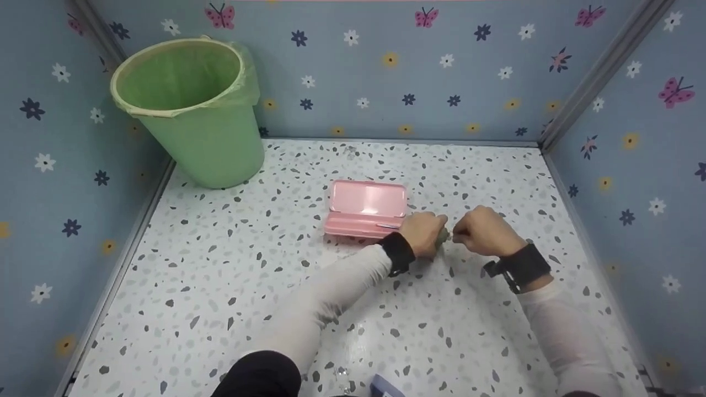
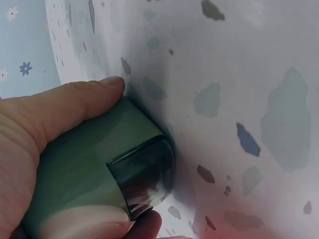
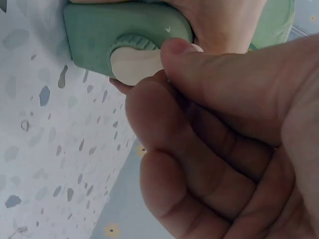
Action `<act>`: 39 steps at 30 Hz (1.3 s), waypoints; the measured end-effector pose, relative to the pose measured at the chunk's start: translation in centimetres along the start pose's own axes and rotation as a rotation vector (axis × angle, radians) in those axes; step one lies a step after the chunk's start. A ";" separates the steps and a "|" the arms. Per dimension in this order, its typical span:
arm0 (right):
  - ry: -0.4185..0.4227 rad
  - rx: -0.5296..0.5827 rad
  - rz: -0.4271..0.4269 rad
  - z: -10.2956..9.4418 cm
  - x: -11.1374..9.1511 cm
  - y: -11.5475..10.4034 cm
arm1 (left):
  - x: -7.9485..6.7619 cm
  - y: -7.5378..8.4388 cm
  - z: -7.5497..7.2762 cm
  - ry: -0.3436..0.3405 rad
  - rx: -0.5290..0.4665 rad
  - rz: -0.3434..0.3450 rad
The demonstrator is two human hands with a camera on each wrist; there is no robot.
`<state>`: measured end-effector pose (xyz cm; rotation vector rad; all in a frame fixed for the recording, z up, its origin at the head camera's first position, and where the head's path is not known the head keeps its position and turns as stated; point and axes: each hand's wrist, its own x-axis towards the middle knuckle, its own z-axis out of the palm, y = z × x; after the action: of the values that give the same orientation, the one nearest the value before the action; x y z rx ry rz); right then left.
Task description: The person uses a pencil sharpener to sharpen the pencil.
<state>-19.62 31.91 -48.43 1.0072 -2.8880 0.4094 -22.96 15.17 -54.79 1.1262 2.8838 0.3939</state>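
Two hands work close together in the head view, right of an open pink pencil case (image 1: pixel 353 224) on a terrazzo-patterned tabletop (image 1: pixel 220 281). The left hand (image 1: pixel 423 234) covers most of a green hand-crank pencil sharpener (image 1: pixel 442 237); the right hand (image 1: pixel 485 231) meets it from the other side, thumb and fingers bunched. A slim pencil-like stick (image 1: pixel 388 226) shows over the case's tray, its right end running towards the left hand; whether it lies in the tray cannot be told. Each wrist wears a black strap (image 1: pixel 525 268) below a white sleeve (image 1: pixel 562 331). A lined green bin (image 1: pixel 204 146) stands at the back left, before blue walls (image 1: pixel 358 71) with flowers and butterflies.

From the left wrist, the left hand is wrapped firmly round the sharpener's green body, thumb on one side, fingers on the other; a dark see-through window (image 2: pixel 144 174) faces out against the tabletop.

From the right wrist, thumb and index finger pinch the end of the cream crank handle (image 3: pixel 132 65), the other fingers curled in.
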 end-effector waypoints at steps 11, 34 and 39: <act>0.037 0.065 0.122 0.1 1.5 2.2 | 0.1 -0.2 0.0 -0.002 0.020 0.021; -0.028 0.062 0.217 5.1 1.8 4.6 | -0.1 -0.3 -0.1 -0.019 -0.010 0.029; -0.083 0.087 0.234 6.0 0.9 3.9 | 0.0 -0.2 0.0 -0.009 -0.010 0.036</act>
<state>-22.53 32.75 -55.02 0.7127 -3.0995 0.5224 -23.07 15.01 -54.79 1.1760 2.8547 0.4031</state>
